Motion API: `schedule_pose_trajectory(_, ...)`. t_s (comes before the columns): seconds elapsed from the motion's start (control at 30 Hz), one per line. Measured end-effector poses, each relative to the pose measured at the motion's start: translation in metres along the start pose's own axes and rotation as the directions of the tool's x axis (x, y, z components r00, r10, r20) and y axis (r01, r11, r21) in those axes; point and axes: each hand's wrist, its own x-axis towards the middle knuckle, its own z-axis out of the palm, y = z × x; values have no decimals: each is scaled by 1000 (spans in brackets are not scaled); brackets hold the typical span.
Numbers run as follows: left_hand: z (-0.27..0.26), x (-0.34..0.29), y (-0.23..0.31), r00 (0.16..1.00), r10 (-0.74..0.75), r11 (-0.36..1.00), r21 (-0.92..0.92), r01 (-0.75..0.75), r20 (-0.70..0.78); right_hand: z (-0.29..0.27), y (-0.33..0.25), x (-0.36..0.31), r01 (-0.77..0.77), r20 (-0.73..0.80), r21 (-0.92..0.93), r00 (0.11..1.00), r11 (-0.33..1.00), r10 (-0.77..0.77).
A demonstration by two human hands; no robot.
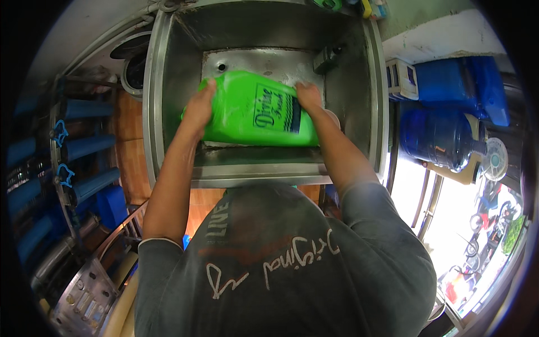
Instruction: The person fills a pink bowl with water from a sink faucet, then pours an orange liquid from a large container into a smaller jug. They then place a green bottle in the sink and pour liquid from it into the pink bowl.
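Note:
A large bright green plastic jug (255, 115) with dark printing lies on its side, tilted, in a deep stainless steel sink (174, 84). Its surface looks wet, with whitish streaks. My left hand (203, 106) is closed around the jug's left end, thumb on top. At the opposite end my right hand (309, 96) grips the upper right edge with curled fingers. The undersides of both hands are hidden. Part of a pale rounded object (332, 118) shows beside my right wrist; its kind cannot be made out.
A small dark box-like object (327, 59) sits against the sink's right wall. To the right are a clear blue water bottle (429, 137) and blue containers (446, 84). At left stands a metal rack (63, 149) with blue tubes. Small green and yellow items (368, 8) rest behind the sink.

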Motion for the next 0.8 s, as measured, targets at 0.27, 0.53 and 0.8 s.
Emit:
schedule_pose_trajectory(0.27,4,1,9,999,42,995,-90,-45,-34,63,-131,-52,901,-327,-31,400,433,-856)
schedule_pose_trajectory(0.53,-13,9,10,980,-152,964,-237,119,-125,9,-60,-84,427,-185,169,899,888,-397)
schedule_pose_trajectory(0.8,-12,16,3,984,-132,956,-277,94,-121,-12,96,-28,-295,80,608,946,737,313)
